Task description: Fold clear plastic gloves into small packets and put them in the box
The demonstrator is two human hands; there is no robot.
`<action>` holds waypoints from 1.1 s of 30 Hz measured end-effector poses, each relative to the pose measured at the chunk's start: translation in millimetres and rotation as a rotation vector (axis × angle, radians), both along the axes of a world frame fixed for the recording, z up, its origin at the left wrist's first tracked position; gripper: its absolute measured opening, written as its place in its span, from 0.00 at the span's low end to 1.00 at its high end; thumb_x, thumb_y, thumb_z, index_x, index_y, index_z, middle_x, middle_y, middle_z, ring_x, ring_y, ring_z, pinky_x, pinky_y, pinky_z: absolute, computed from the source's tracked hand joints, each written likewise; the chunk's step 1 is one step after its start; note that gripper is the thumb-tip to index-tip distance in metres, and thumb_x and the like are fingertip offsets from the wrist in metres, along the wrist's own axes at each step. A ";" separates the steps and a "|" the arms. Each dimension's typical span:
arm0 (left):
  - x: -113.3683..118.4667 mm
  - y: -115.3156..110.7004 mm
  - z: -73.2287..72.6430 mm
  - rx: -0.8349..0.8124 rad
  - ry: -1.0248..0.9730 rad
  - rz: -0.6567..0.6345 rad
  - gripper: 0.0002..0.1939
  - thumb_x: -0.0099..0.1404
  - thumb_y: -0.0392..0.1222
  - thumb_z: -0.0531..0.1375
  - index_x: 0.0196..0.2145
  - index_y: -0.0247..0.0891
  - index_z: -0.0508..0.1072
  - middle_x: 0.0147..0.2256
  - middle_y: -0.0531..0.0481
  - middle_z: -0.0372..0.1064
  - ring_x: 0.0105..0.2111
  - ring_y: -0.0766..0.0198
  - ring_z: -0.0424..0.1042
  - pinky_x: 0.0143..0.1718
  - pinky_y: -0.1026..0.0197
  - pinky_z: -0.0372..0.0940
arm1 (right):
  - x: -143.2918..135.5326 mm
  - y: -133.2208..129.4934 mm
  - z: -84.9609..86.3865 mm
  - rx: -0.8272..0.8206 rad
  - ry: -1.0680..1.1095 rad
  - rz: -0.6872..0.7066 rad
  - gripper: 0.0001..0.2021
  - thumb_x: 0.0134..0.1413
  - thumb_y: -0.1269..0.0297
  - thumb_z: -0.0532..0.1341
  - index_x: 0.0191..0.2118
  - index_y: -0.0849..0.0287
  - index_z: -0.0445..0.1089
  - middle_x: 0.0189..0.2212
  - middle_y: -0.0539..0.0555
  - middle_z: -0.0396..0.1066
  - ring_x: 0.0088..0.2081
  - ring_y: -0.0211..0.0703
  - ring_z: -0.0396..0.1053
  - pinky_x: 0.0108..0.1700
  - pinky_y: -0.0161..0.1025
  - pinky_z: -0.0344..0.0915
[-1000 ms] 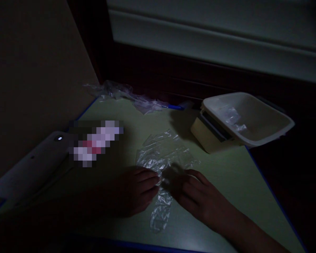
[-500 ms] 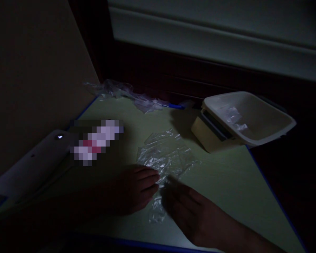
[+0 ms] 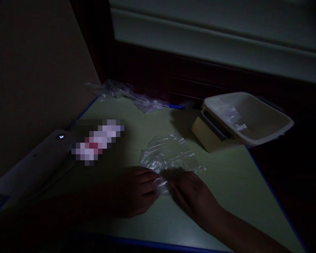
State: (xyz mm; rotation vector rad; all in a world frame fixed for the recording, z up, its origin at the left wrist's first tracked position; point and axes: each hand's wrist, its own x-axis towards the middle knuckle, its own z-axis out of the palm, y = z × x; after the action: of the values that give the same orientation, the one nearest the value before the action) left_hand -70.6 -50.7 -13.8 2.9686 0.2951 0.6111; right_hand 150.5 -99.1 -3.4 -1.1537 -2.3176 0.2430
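Observation:
A clear crinkled plastic bag (image 3: 171, 151) lies on the pale green table, its far part spread out and its near part bunched between my hands. My left hand (image 3: 140, 191) is closed on the near left edge of the bag, fingers curled together and fingertips partly in shadow. Facing it from the right, my right hand (image 3: 195, 196) pinches the near right part, its thumb and fingertips dim. A small shiny piece of the bag shows between the two hands.
A cream plastic bin (image 3: 213, 140) with clear plastic inside stands at the right edge of the table (image 3: 226, 186). More clear plastic (image 3: 116, 89) and a blue pen-like thing (image 3: 176, 106) lie along the back. At left are a white board-like object (image 3: 34, 165) and a blurred-out item (image 3: 98, 142).
My right hand has moved up, away from the near table edge. The bag's narrow near end, which stretched towards me, is now gathered up between my hands. My left hand has barely moved.

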 end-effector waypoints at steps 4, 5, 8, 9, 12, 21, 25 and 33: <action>-0.2 1.4 4.7 0.019 0.009 -0.016 0.07 0.66 0.37 0.55 0.39 0.34 0.73 0.43 0.45 0.72 0.45 0.59 0.69 0.51 0.54 0.64 | -1.1 5.8 -3.0 0.038 -0.032 -0.066 0.09 0.64 0.70 0.49 0.39 0.62 0.67 0.27 0.56 0.71 0.29 0.44 0.67 0.32 0.41 0.65; -0.4 1.8 5.3 0.022 0.018 -0.020 0.07 0.66 0.37 0.55 0.40 0.34 0.72 0.43 0.45 0.72 0.45 0.59 0.69 0.51 0.54 0.64 | -0.7 6.0 -1.5 0.068 -0.028 -0.084 0.09 0.64 0.70 0.49 0.39 0.62 0.67 0.27 0.56 0.71 0.28 0.44 0.66 0.31 0.40 0.64; -1.0 2.1 5.1 0.026 0.036 -0.026 0.08 0.66 0.38 0.55 0.40 0.35 0.72 0.42 0.46 0.72 0.44 0.58 0.69 0.50 0.55 0.64 | 0.9 2.5 5.7 0.215 0.015 -0.058 0.09 0.63 0.71 0.50 0.34 0.62 0.66 0.23 0.55 0.69 0.25 0.42 0.63 0.28 0.39 0.63; -1.0 1.9 4.6 0.024 0.037 -0.022 0.08 0.66 0.38 0.55 0.40 0.35 0.72 0.42 0.46 0.72 0.43 0.59 0.69 0.50 0.55 0.64 | 1.0 0.2 7.9 0.274 0.023 0.001 0.09 0.62 0.71 0.51 0.32 0.61 0.66 0.22 0.54 0.68 0.25 0.42 0.62 0.27 0.38 0.62; -0.7 1.0 2.4 0.017 0.047 -0.009 0.07 0.65 0.37 0.55 0.39 0.34 0.72 0.42 0.46 0.73 0.43 0.59 0.70 0.50 0.55 0.64 | -0.8 -6.9 10.7 0.377 -0.009 0.181 0.10 0.59 0.73 0.54 0.27 0.60 0.67 0.19 0.52 0.68 0.23 0.40 0.62 0.27 0.38 0.62; -3.3 1.0 5.1 0.066 -0.013 -0.020 0.11 0.67 0.38 0.52 0.39 0.31 0.73 0.45 0.44 0.72 0.50 0.58 0.67 0.52 0.57 0.63 | -0.3 -2.0 2.5 0.207 -0.176 0.102 0.09 0.60 0.69 0.56 0.41 0.63 0.73 0.40 0.59 0.76 0.43 0.45 0.71 0.47 0.44 0.65; -3.4 0.0 12.4 0.122 -0.053 0.013 0.11 0.67 0.37 0.51 0.36 0.32 0.73 0.40 0.45 0.74 0.46 0.59 0.68 0.51 0.57 0.62 | 1.6 -1.6 2.5 0.199 -0.147 0.115 0.09 0.61 0.69 0.56 0.40 0.62 0.73 0.41 0.57 0.76 0.45 0.45 0.70 0.50 0.45 0.64; -3.1 7.0 2.7 0.028 0.005 0.098 0.14 0.67 0.43 0.53 0.40 0.30 0.72 0.43 0.43 0.72 0.49 0.53 0.66 0.54 0.49 0.57 | 3.5 -2.0 4.1 0.198 -0.145 0.080 0.09 0.61 0.68 0.56 0.40 0.61 0.73 0.41 0.57 0.76 0.45 0.44 0.71 0.52 0.46 0.62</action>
State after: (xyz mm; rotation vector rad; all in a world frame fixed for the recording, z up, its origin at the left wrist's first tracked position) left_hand -73.7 -43.6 -11.1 2.9972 0.4388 0.6237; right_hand 154.0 -101.1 0.7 -1.0112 -2.4531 -0.0431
